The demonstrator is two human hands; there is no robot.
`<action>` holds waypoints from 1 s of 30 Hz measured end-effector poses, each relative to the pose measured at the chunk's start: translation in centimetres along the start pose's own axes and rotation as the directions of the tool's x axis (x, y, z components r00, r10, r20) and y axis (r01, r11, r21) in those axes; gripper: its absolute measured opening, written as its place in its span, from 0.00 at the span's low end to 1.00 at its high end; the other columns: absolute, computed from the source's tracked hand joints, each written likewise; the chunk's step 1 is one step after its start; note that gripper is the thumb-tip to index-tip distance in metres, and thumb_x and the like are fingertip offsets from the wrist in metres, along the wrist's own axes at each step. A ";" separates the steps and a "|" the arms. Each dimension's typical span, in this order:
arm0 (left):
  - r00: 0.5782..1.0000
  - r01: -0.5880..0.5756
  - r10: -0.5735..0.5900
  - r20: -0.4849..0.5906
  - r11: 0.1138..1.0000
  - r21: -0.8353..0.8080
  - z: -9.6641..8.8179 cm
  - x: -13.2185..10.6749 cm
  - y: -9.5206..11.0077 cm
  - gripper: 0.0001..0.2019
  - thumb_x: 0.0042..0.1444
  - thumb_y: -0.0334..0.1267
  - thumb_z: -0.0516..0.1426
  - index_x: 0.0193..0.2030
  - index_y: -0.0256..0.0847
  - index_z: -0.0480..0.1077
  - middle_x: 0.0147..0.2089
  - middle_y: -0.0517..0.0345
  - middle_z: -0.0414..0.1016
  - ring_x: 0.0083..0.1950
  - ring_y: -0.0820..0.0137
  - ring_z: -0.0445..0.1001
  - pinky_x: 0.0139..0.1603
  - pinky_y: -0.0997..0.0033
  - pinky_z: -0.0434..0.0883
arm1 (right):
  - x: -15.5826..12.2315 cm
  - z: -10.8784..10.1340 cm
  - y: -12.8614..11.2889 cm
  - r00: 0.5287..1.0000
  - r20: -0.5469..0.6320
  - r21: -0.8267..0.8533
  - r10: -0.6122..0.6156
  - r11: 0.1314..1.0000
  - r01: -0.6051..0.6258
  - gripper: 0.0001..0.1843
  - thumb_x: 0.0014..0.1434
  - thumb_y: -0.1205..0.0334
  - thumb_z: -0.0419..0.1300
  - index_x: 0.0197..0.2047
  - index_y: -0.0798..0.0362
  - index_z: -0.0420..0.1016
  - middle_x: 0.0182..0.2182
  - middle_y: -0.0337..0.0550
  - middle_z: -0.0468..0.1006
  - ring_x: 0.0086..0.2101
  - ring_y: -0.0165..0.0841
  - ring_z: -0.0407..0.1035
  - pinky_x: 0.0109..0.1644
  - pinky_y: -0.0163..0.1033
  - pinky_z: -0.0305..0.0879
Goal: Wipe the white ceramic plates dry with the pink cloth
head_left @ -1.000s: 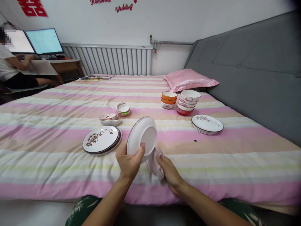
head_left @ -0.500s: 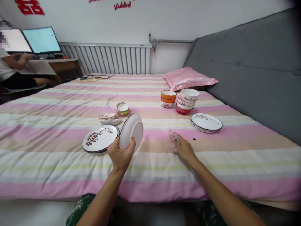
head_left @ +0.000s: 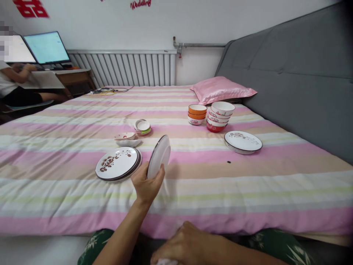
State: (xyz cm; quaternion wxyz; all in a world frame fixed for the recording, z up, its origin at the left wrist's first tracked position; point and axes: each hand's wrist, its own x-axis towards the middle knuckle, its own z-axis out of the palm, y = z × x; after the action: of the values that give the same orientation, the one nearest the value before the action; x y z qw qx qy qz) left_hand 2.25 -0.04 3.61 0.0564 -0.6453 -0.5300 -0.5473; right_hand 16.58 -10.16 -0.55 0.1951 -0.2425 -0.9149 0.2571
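Note:
My left hand grips the lower rim of a white plate, held tilted almost on edge above the striped bed, its underside towards me. Just left of it lies a stack of white plates with a brown flower pattern. My right hand is low at the bottom of the view, near my lap, its fingers curled downwards over a scrap of pale cloth that barely shows.
The pink striped bed carries small dishes, a shallow dish stack, orange bowls, patterned bowls and another plate stack. A pink pillow and grey headboard stand right. A person sits at monitors far left.
My right hand, with the cloth, went out onto the bed to the right, then drew back to my lap. The plate in my left hand turned more edge-on.

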 end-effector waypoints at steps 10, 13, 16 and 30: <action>0.633 -0.594 0.649 0.423 0.757 -0.272 2.9 -3.7 0.0 0.14 0.55 0.28 0.51 0.48 0.42 0.67 0.39 0.54 0.76 0.38 0.71 0.74 0.39 0.74 0.68 | -1.0 -10.1 1.1 0.922 0.353 0.739 -0.161 0.652 -0.169 0.18 0.58 0.54 0.52 0.38 0.58 0.77 0.29 0.43 0.79 0.29 0.29 0.73 0.33 0.28 0.66; 0.380 -0.694 0.692 0.613 0.652 -0.306 3.4 -4.6 0.8 0.11 0.59 0.30 0.49 0.47 0.40 0.66 0.39 0.53 0.74 0.39 0.70 0.72 0.37 0.71 0.67 | -2.3 -11.9 1.9 0.932 0.361 0.814 -0.035 0.500 -0.296 0.22 0.56 0.49 0.54 0.35 0.60 0.77 0.30 0.47 0.78 0.34 0.34 0.74 0.39 0.35 0.68; 0.284 -0.645 0.599 0.748 0.697 -0.313 3.1 -4.6 2.0 0.06 0.58 0.34 0.51 0.37 0.38 0.69 0.34 0.54 0.73 0.37 0.67 0.70 0.35 0.69 0.66 | -3.3 -12.4 3.5 0.912 0.179 0.838 0.370 0.429 -0.338 0.23 0.53 0.46 0.56 0.35 0.59 0.77 0.27 0.44 0.78 0.29 0.33 0.72 0.34 0.36 0.68; 0.725 -0.171 -0.146 0.674 0.908 0.381 1.8 -1.1 0.2 0.17 0.55 0.50 0.50 0.39 0.40 0.72 0.39 0.51 0.73 0.38 0.64 0.73 0.33 0.68 0.66 | -1.8 -7.6 9.2 0.643 -0.560 0.109 0.523 0.816 -0.568 0.24 0.62 0.54 0.43 0.60 0.47 0.58 0.57 0.47 0.64 0.57 0.40 0.56 0.58 0.50 0.53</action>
State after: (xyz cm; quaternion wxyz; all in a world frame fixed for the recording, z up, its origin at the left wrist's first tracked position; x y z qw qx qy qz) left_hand 3.72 0.35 2.22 -0.0039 -0.7778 -0.6124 -0.1414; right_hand 24.89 -1.36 -0.13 0.3615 -0.5788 -0.7073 0.1846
